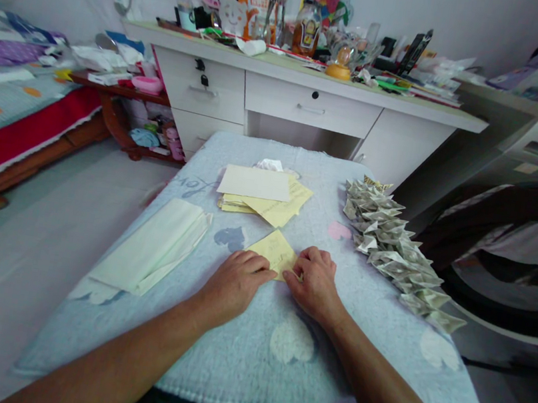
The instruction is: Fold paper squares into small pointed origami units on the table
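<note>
A small yellow sheet of paper (275, 248), its top corner pointing away from me, lies flat on the cloth-covered table (234, 365). My left hand (237, 281) grips its left side, thumb and fingers together along the near edge. On the opposite side, my right hand (315, 282) pinches the paper with curled fingers. Just beyond is a stack of yellow sheets (293, 205) with a white card (254, 183) on top. Folded pale paper (154, 245) rests to the left. Several pointed folded-paper pieces (393, 247) stand in a long cluster at the right.
Crumpled white tissue (270, 164) sits behind the stack. A white desk (314, 104) crowded with jars and clutter stands across the far side. At the right is a front-loading washing machine (519, 252); at the left, a bed (13, 116) and a low wooden stand (127, 96).
</note>
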The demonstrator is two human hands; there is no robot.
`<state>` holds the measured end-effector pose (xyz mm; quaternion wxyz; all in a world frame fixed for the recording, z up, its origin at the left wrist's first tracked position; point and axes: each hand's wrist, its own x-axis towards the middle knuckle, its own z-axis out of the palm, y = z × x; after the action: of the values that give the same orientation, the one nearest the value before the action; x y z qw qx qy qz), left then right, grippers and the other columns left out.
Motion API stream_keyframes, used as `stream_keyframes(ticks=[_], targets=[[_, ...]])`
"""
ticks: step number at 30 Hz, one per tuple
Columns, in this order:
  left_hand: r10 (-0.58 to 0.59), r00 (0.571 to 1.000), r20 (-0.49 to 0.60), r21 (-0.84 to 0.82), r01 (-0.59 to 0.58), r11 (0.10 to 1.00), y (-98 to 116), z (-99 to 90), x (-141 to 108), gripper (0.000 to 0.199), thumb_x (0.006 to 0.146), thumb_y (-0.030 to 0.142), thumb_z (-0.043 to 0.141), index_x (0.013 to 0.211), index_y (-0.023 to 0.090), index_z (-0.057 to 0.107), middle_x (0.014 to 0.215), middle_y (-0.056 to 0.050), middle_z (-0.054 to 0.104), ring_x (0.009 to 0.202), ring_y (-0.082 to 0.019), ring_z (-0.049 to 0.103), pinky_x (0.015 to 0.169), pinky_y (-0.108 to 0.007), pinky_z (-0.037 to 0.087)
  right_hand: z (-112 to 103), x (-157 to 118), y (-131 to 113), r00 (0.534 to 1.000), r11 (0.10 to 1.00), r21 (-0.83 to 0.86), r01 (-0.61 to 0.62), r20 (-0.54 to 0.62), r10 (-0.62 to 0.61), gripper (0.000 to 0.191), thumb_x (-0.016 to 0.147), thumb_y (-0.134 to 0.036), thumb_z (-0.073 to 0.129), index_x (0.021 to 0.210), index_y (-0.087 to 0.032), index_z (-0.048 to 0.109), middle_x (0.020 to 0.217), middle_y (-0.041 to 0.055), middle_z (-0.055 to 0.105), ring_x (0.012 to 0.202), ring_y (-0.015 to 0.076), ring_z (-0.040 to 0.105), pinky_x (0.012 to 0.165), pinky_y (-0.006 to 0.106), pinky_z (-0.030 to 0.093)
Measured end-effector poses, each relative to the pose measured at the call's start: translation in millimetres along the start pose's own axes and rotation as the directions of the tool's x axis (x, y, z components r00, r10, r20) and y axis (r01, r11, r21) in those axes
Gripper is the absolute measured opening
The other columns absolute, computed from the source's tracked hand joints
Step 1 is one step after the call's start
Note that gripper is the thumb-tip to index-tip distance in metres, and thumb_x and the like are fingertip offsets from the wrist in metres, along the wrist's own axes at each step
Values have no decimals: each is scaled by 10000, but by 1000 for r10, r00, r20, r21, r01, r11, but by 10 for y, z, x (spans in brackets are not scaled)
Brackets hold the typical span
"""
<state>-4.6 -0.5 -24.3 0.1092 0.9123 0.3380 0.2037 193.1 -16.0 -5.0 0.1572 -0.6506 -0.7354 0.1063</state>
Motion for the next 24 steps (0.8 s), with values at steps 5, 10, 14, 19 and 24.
stream_keyframes(ticks=[5, 10, 14, 19, 24], targets=[[9, 1000, 15, 22, -10, 1000, -7, -4, 8, 292, 874, 119, 540, 1118, 246, 636, 999, -36, 625, 954, -205, 513, 842, -363, 428, 0, -3, 11, 1000, 1000, 18, -21, -5, 22, 205, 820, -279, 599, 644, -172, 605, 919, 67, 544, 918, 221, 426, 785, 355, 301], [5, 1000, 31, 44, -6, 999, 4, -14, 2, 285, 862, 122, 557, 1107, 244, 638, 998, -37, 626, 947, -210, 517, 832, -372, 432, 19, -5, 34, 999, 999, 28, -47, -27, 47, 199, 807, -276, 606, 636, -174, 601, 909, 65, 547, 922, 224, 423, 781, 351, 296], [11, 999, 30, 38, -12, 999, 1, -13, -3, 308, 856, 104, 550, 1122, 239, 628, 1009, -42, 626, 951, -207, 519, 837, -371, 437, 13, -8, 32, 999, 999, 34, -35, -38, 36, 203, 806, -268, 606, 628, -172, 598, 902, 67, 549, 908, 222, 425, 773, 350, 296], [17, 999, 27, 33, -18, 999, 1, -20, 1, 317, 862, 100, 529, 1134, 234, 621, 1011, -48, 626, 948, -206, 522, 833, -368, 446, 10, -6, 26, 999, 999, 32, -28, -44, 29, 206, 808, -269, 601, 625, -174, 600, 900, 70, 553, 905, 224, 428, 775, 352, 302], [17, 1000, 22, 40, -18, 999, -6, -3, 1, 314, 860, 102, 532, 1130, 232, 626, 1011, -50, 627, 953, -205, 522, 830, -367, 448, 14, -1, 26, 998, 999, 27, -33, -45, 34, 202, 805, -266, 596, 623, -177, 600, 902, 70, 556, 909, 228, 431, 770, 357, 301]])
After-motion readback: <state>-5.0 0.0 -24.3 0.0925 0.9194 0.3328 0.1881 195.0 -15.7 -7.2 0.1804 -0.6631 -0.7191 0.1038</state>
